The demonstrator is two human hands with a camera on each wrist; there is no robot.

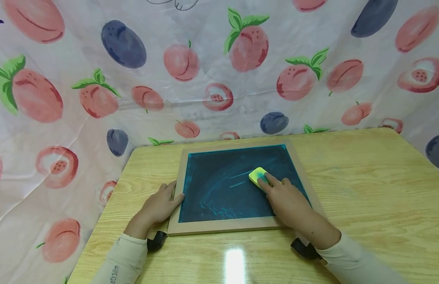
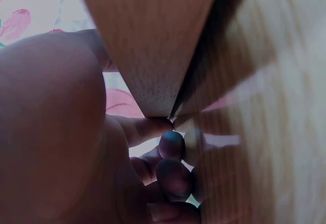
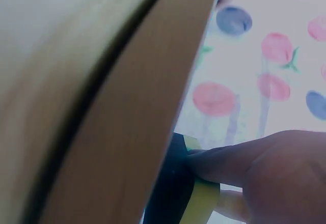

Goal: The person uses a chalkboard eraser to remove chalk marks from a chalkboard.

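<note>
A chalkboard (image 1: pixel 209 177) with a pale wooden frame lies flat on the table. Blue chalk smears cover it, with two light streaks near the middle and squiggly marks at the lower left. My right hand (image 1: pixel 288 201) holds a yellow and black chalkboard eraser (image 1: pixel 256 174) against the right half of the board; blue-green chalk dust stains its top. In the right wrist view, the black side of the eraser (image 3: pixel 173 188) is against the board. My left hand (image 1: pixel 158 205) holds the frame's left edge, thumb over the top and fingers along the outer side (image 2: pixel 153 46).
The wood-grain table (image 1: pixel 368 189) extends to the right of the board and in front of it, where a light reflects. A fruit-print cloth (image 1: pixel 191 98) hangs behind and along the left side. Black straps (image 1: pixel 156 241) sit at both wrists.
</note>
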